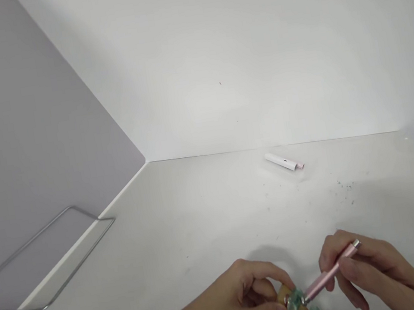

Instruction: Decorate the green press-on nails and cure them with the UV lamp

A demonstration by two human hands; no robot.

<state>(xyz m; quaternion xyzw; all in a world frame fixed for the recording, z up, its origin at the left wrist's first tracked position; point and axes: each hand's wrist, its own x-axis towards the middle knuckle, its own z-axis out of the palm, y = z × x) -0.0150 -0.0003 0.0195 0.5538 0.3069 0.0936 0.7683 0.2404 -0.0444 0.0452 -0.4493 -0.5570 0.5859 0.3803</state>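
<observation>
My left hand (252,294) pinches a small yellowish block (281,295) at the bottom of the view. Translucent green pieces (293,300) and shiny metal parts sit on the block, whose lower end the frame cuts off. Between the thumb and fingers of my right hand (374,270) is a slim pink pen-like tool (326,277) with a silver end cap. It slants down to the left, and its lower tip meets or nearly meets the green and metal parts; whether it touches them I cannot tell.
A white pen-shaped case (279,161) with a pink end lies toward the back of the white table (200,213). Small dark crumbs (345,186) are scattered at the right. A bent wire frame (78,262) stands at the left, by the grey panel (29,125).
</observation>
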